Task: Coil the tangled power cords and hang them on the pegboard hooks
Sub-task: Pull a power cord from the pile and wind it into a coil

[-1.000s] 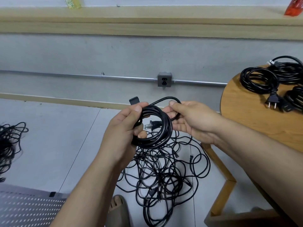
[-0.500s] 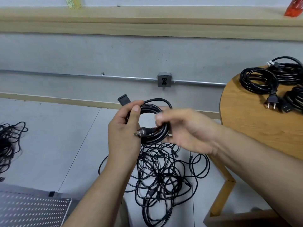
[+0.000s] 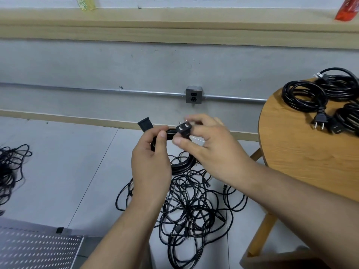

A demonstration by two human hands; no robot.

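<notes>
My left hand (image 3: 151, 164) grips a coiled black power cord (image 3: 181, 165) in mid-air; the coil is mostly hidden behind both hands. Its black socket end (image 3: 145, 124) sticks up above my left fingers. My right hand (image 3: 209, 150) pinches the cord's two-pin plug (image 3: 184, 129) at the top of the coil, pins pointing up. Below on the grey floor lies a tangled pile of black cords (image 3: 190, 210). A perforated metal pegboard (image 3: 37, 249) lies at the bottom left corner.
A round wooden table (image 3: 303, 156) at the right carries several coiled black cords (image 3: 305, 96). Another tangle of cords (image 3: 9, 171) lies at the left edge. A wall socket (image 3: 193, 94) on a metal conduit is straight ahead.
My right hand took the plug from beside the coil and lifted it to the top of the coil. My left hand stayed on the coil, which dropped slightly behind the hands.
</notes>
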